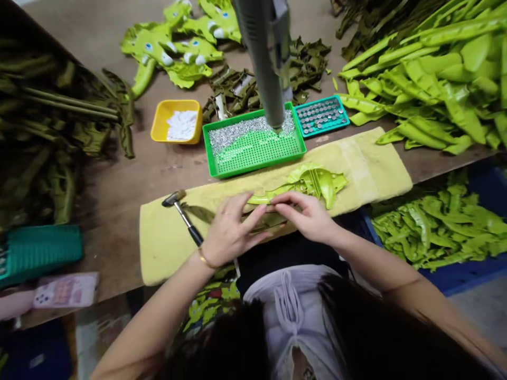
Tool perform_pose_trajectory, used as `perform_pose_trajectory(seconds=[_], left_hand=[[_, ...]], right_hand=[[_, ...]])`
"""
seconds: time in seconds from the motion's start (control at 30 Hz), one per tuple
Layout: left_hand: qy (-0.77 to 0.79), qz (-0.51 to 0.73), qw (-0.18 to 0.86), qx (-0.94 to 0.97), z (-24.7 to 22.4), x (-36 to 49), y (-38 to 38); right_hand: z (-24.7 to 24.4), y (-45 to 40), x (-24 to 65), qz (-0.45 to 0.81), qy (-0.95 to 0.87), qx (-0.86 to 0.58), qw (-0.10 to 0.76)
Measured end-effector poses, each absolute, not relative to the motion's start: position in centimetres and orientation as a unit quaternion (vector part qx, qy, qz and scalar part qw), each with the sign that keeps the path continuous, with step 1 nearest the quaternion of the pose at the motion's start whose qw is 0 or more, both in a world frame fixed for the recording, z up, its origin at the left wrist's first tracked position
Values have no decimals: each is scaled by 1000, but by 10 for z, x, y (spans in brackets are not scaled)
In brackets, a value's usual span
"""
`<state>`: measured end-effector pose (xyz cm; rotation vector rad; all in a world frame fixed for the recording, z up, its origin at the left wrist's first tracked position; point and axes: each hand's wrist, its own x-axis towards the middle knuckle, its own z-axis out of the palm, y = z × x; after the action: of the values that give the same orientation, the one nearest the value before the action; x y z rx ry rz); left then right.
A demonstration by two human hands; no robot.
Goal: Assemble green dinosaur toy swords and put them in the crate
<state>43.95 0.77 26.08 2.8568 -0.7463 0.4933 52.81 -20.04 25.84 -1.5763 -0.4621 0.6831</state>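
Observation:
Both hands are over the yellow towel (364,163). My left hand (233,227) and my right hand (303,214) meet at a dark olive plastic part (257,219), their fingertips pinching it near its upper edge. Just beyond the fingers lies a bright green plastic piece (317,182) with small posts inside, its narrow end reaching behind my fingertips. Left of my left hand a small hammer (182,215) rests on the towel. The green tray (257,158) of small silvery pieces stands behind the towel, under a grey hanging tool (267,68).
A yellow tub (157,124) with white bits and a teal tray (344,119) of round metal pieces flank the green tray. Green parts (443,89) pile up at right, dark parts (59,116) at left. A blue bin (455,279) holds more green parts beyond my right forearm.

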Motion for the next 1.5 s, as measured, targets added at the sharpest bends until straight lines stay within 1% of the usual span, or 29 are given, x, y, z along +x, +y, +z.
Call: perform_pose_trajectory(seconds=[0.03,0.1,0.17,0.2,0.27,0.3,0.33,0.37,0.43,0.5,0.57,0.63,0.77,0.97,1.03,1.13,1.2,1.4,1.5], left_hand=[[-233,157,79,956,260,447,-2],[-201,134,62,968,257,457,-8],[-157,117,41,980,255,463,-5],[-137,110,36,984,254,466,-1],[-115,89,35,989,253,471,3],[-110,74,32,991,253,473,3],[-106,60,26,992,253,476,2],[-104,49,22,993,254,480,0],[-107,41,23,993,254,486,-8],[-126,40,37,991,253,492,-17],[-144,34,56,987,251,497,-26],[-156,24,72,985,247,502,-33],[-163,8,102,981,241,505,-37],[-179,8,115,977,235,500,-26],[-176,6,117,977,235,497,-26],[-153,2,108,982,237,491,-32],[-132,-2,98,986,238,488,-37],[-97,13,118,988,237,479,-52],[-69,1,120,990,238,476,-58]], right_hand=[[255,-200,530,247,-230,-714,613],[246,-205,536,106,-256,-782,558],[235,-211,545,-33,-224,-853,470],[230,-212,548,-73,-211,-882,414],[222,-213,552,-97,-210,-922,311],[220,-212,552,-98,-220,-931,275],[219,-212,551,-99,-233,-932,258],[220,-213,549,-99,-246,-928,261],[225,-220,545,-86,-269,-909,307],[230,-232,542,-37,-299,-881,365],[232,-245,540,19,-330,-855,400],[230,-254,540,45,-355,-841,406],[219,-260,543,46,-392,-832,390],[217,-258,551,31,-375,-831,410],[221,-256,557,3,-365,-844,393],[223,-250,569,-31,-389,-869,303],[221,-248,577,-28,-423,-869,256],[218,-249,591,9,-451,-860,240],[222,-250,593,24,-455,-861,227]])
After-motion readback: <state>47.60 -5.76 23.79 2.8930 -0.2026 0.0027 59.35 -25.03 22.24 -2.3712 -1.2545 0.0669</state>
